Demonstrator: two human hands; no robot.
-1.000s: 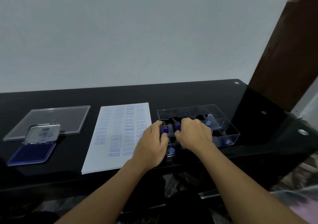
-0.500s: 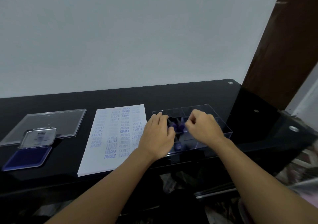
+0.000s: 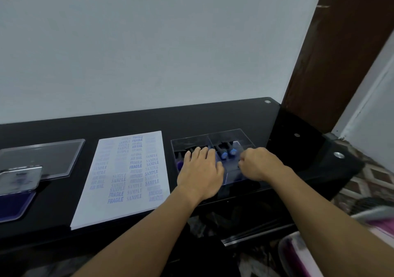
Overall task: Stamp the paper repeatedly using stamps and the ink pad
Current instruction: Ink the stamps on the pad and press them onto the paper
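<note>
Left hand [image 3: 200,170]: lies flat, fingers nearly straight, over the left part of the clear box [image 3: 234,134]. It grips nothing that can be seen. Right hand [image 3: 259,163]: fingers curled under at the right part of the box. Whether it has hold of a stamp cannot be told.

Change noted: a second ago the two hands were bunched together over the middle of the box. They have since drawn apart, the right hand shifting rightward, and two stamps [image 3: 227,154] with blue ends now show between them. In my judgement the person is picking the next stamp; none has been lifted out or inked yet.

Ink pad [image 3: 12,204]: near left on the bench [image 3: 213,114], lid raised, well apart from both hands.

Paper [image 3: 128,176]: lies flat just left of the box, between it and the ink pad. It carries many blue impressions in columns, among them FRAGILE, SAMPLE and AIR MAIL, some strong, others faint. Its lower left part is bare.
</note>
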